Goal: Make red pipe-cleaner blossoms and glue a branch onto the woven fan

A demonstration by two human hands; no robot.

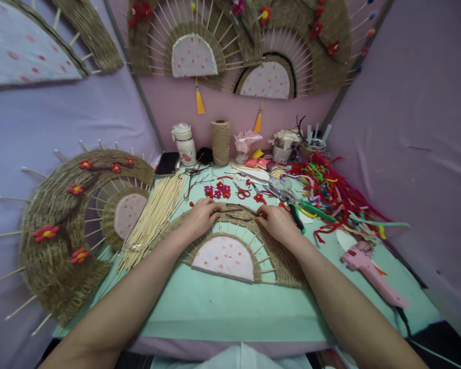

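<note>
Looking down in the head view, a half-round fan (282, 269) of woven twine lies flat on the mint surface (215, 307), right in front of the person, its pink dotted centre (225, 257) facing up and thin sticks showing between centre and woven band.

The left hand (202, 215) rests on the band's upper left part. Its fingers are folded down onto the weave, and I cannot tell whether this grip pinches a strand or only presses.

The right hand (278, 223) sits on the upper right part, its fingertips drawn together at the crest of the band, the grip pinching the twine there. The two hands are near each other but apart.

Just left of the fan lies a bundle of skewers (153, 218). Beyond it a finished fan (61, 230) with red flowers leans at the surface's left edge.

Behind the hands are small red blossoms (217, 190) and red scissors (242, 192). A twine spool (220, 142) stands upright at the back.

To the right lie a heap of pipe cleaners (330, 189) and, nearer the front edge, a pink glue gun (369, 271) on its side.
</note>
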